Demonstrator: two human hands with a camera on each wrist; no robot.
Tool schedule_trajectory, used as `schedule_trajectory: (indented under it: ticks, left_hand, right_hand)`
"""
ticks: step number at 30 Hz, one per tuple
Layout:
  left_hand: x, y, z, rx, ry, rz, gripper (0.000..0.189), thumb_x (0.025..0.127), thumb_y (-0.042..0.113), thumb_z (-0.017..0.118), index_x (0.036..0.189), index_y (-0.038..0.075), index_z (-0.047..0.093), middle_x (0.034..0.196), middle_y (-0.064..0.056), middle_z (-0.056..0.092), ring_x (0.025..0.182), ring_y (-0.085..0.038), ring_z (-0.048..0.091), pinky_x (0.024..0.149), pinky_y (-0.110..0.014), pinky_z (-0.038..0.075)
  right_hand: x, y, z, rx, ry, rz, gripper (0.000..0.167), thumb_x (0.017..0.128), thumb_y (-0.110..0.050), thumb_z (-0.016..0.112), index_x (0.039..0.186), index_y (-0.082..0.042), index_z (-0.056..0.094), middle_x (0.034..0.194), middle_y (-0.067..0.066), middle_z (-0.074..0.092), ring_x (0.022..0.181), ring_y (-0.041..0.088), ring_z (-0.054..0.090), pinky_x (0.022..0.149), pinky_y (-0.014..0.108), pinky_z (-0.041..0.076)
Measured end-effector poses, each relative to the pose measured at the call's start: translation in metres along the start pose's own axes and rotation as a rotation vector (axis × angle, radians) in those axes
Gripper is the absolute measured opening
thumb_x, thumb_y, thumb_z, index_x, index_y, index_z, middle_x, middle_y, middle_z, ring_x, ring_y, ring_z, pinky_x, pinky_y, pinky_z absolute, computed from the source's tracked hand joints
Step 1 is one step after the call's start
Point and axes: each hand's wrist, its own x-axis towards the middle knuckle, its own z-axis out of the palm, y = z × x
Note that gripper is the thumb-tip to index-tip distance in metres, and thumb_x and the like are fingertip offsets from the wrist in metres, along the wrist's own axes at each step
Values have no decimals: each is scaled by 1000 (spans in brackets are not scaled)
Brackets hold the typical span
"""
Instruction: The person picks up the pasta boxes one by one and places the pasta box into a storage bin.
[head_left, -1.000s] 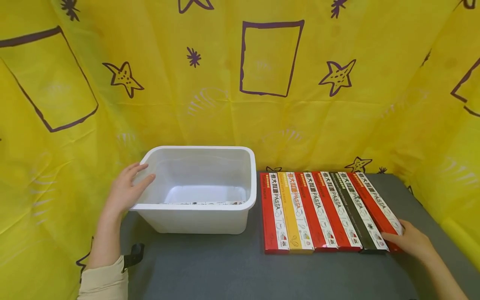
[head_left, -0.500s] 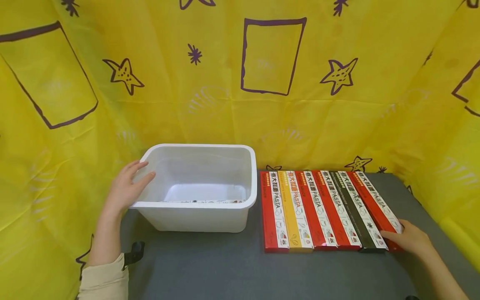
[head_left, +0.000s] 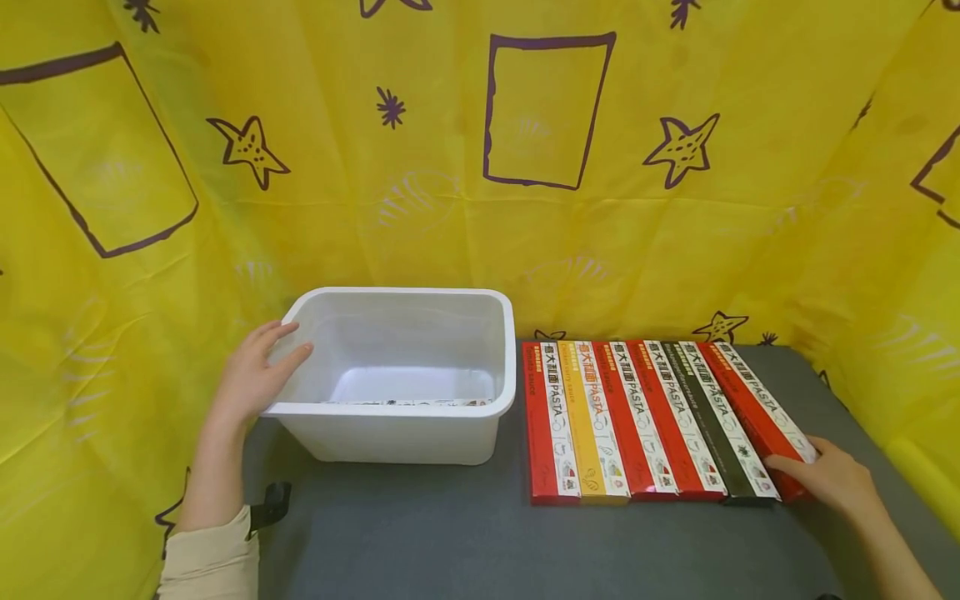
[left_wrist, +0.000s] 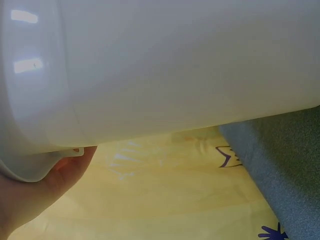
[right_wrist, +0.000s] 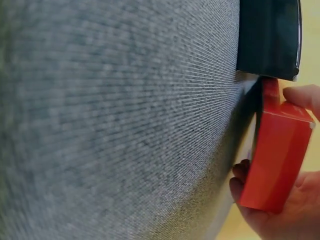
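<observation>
At the left side of a white plastic bin (head_left: 386, 437), my left hand (head_left: 251, 379) grips the rim. In the left wrist view that hand (left_wrist: 45, 192) is partly hidden behind the rim. A strip of printed packaging (head_left: 420, 402) shows inside the bin. My right hand (head_left: 836, 479) holds the near end of the rightmost red pasta box (head_left: 761, 404). The right wrist view has the thumb on one side of this red box (right_wrist: 277, 157) and fingertips (right_wrist: 240, 187) curled under its other side. Its near end is tilted up off the table.
Left of the held box, a black pasta box (head_left: 723, 433) lies in a row with several red ones (head_left: 543, 442) and a yellow one (head_left: 588, 442). The dark grey table (head_left: 420, 533) extends in front. A yellow patterned cloth (head_left: 450, 233) encloses the back and sides.
The near end of the rightmost red pasta box has risen slightly in my right hand, and its red side shows more. My left hand has stayed at the bin's rim.
</observation>
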Motion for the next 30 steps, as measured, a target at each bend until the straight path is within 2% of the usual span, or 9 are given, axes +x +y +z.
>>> schedule_trajectory:
  ticks: [10,22,30]
  left_hand:
    - [-1,2,-3,-15,11,8,67,99,44,50,145,-3,40,153,-30,24,137,-54,21,103,-72,21]
    - [1,4,-1,1,16,17,65,99,44,50,144,-2,41,152,-30,26,136,-54,22,103,-72,20]
    - [0,3,0,-9,7,19,65,100,43,50,144,-4,41,152,-31,26,136,-55,21,104,-72,19]
  right_hand:
    - [-3,-10,3,44,123,31,85,87,-57,59,128,16,43,119,45,48,94,56,51,73,60,42]
    - [-16,-13,1,163,172,167,92,86,-58,60,138,14,36,124,46,42,99,57,42,74,59,39]
    - [-21,-20,-5,174,187,182,92,86,-59,60,141,11,36,125,44,43,100,54,44,71,57,39]
